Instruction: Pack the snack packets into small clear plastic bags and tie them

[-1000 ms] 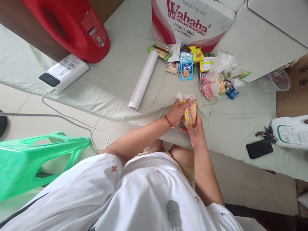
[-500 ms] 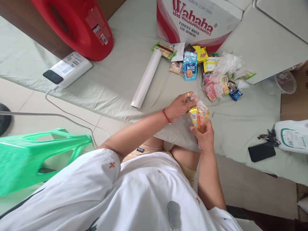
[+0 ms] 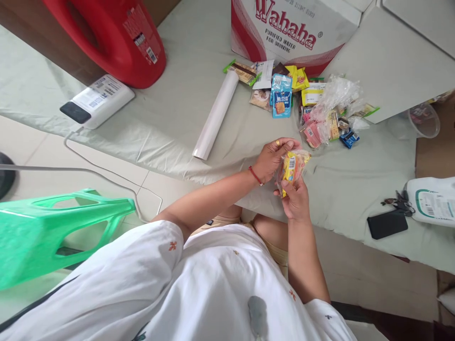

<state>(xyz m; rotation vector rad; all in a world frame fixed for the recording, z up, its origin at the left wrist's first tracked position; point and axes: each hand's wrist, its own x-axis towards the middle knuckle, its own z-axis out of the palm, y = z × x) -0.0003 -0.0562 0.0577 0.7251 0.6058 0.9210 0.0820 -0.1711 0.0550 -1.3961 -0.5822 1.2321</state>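
Observation:
A clear plastic bag of small snack packets, one of them yellow with a barcode, is held between my two hands above the table's near edge. My left hand, with a ring and a red bracelet, is closed at the bag's upper left edge. My right hand grips the lower end, its thumb lying over the front of the yellow packet. Just beyond lie loose snack packets: a blue pouch, a pink packet and several others, partly under crumpled clear plastic.
A white roll lies left of the snacks. Behind stands a Wahaha water carton. A red jug and white device with a cable are at left. A black phone, keys and white bottle lie right. A green stool stands below.
The bag has turned more upright and shifted slightly in my hands. My right hand has moved left, closer to my left hand, and its thumb now lies higher over the yellow packet.

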